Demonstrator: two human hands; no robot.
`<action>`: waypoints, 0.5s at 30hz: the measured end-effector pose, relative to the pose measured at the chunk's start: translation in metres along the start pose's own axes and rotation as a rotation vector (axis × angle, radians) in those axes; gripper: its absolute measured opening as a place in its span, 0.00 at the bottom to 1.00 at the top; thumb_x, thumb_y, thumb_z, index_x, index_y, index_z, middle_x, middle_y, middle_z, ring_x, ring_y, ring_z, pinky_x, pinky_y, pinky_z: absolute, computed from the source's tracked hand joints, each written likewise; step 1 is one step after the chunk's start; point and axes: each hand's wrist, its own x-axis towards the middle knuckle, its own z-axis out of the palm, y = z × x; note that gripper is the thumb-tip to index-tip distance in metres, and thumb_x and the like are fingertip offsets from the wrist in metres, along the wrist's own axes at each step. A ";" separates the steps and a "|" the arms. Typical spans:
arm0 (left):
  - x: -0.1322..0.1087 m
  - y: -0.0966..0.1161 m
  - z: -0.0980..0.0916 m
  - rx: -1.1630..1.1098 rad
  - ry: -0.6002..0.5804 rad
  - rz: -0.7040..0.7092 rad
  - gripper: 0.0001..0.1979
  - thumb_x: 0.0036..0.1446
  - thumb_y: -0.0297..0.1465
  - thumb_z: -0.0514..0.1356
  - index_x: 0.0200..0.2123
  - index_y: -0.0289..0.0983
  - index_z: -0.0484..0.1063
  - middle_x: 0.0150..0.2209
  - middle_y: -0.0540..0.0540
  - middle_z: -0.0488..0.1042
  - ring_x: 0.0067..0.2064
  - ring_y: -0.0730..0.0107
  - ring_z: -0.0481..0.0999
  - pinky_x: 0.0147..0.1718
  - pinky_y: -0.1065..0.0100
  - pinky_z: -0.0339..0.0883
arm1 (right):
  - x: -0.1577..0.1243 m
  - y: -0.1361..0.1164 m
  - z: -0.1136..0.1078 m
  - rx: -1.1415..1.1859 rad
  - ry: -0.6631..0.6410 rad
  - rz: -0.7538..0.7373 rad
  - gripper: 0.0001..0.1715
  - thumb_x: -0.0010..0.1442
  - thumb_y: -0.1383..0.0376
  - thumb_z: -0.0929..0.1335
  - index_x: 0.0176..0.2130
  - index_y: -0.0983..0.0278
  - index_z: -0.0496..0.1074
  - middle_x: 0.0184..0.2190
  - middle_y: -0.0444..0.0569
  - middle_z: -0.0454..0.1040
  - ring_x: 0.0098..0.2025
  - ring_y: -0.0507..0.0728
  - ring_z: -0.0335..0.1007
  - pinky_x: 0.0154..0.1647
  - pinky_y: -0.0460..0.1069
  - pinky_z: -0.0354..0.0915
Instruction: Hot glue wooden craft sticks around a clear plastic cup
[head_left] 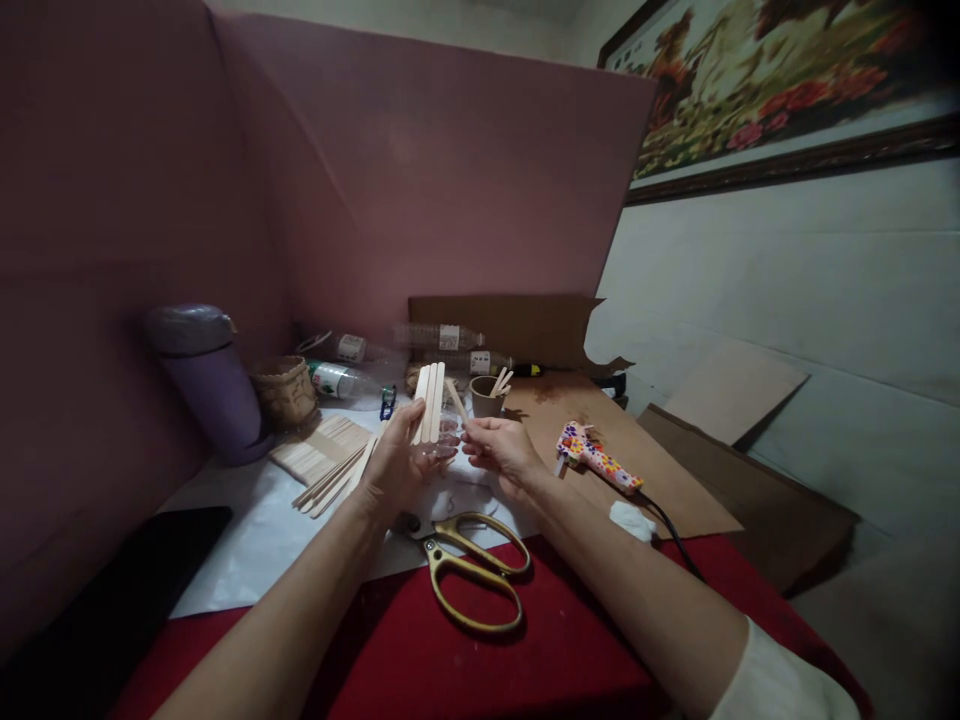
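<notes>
Head camera shows the left hand (397, 468) closed around a row of wooden sticks (430, 402), held upright and edge to edge above the white sheet (247, 540). The right hand (501, 450) pinches a single stick (455, 398) just beside them. Flush edges and a firm grip seem to matter most here. Scissors (472, 565), a glue gun (596, 458) and a cup (486, 398) lie near.

Gold-handled scissors (474, 565), red tablecloth (525, 660), flower-patterned glue gun (596, 456), purple flask (210, 385)

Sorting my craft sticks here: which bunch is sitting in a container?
The sticks in the small brown cup behind the right hand. The left hand holds its bunch upright; the pile lies flat on the white sheet.
</notes>
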 end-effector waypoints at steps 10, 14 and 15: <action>0.002 -0.001 -0.003 0.024 0.042 -0.005 0.13 0.63 0.36 0.53 0.41 0.33 0.72 0.29 0.41 0.78 0.23 0.67 0.76 0.24 0.68 0.73 | 0.006 -0.010 -0.003 -0.003 -0.110 -0.066 0.22 0.40 0.57 0.79 0.26 0.64 0.67 0.14 0.37 0.66 0.15 0.45 0.56 0.13 0.40 0.49; 0.001 0.000 -0.002 0.031 0.033 -0.024 0.14 0.64 0.36 0.52 0.42 0.33 0.72 0.30 0.40 0.78 0.24 0.66 0.77 0.24 0.67 0.73 | 0.006 -0.012 -0.002 -0.018 -0.144 -0.144 0.24 0.39 0.58 0.79 0.30 0.63 0.66 0.15 0.37 0.68 0.14 0.47 0.60 0.12 0.41 0.53; 0.001 0.000 -0.002 0.034 0.036 -0.023 0.14 0.64 0.36 0.52 0.43 0.33 0.72 0.30 0.40 0.78 0.24 0.66 0.77 0.24 0.67 0.73 | 0.006 -0.012 -0.001 -0.021 -0.147 -0.166 0.24 0.40 0.58 0.79 0.31 0.63 0.66 0.15 0.36 0.68 0.14 0.47 0.60 0.11 0.41 0.54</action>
